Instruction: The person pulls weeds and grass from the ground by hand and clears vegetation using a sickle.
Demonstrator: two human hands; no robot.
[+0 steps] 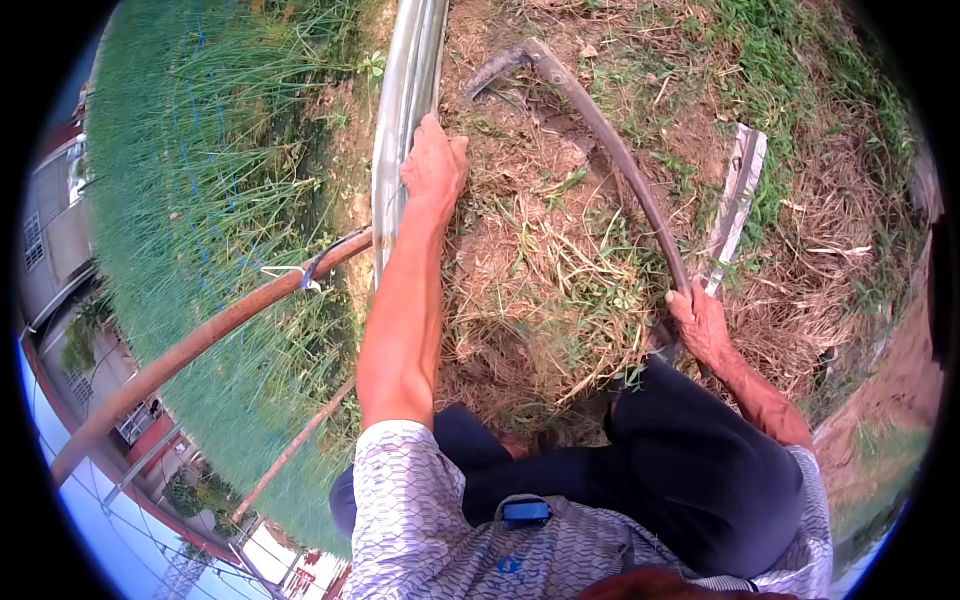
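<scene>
My left hand (pixel 435 165) is closed at the edge of a long, pale, shiny strip (pixel 400 110) that looks like sheeting and runs up to the top of the view. My right hand (pixel 703 322) is wrapped round the lower end of a long, curved wooden handle (pixel 620 150). The handle's far end bears a dark metal blade (pixel 497 70), which points left over the bare soil. Between my hands lie cut grass and weeds (pixel 570 280) on brown earth. My bent knees show below them.
A brown pole (pixel 200 345) slants in from the lower left to the strip, with a thinner pole (pixel 295 455) below it. Tall green plants (pixel 200 170) grow at the left. A flat pale slat (pixel 738 200) lies at the right beside dry grass (pixel 800 290).
</scene>
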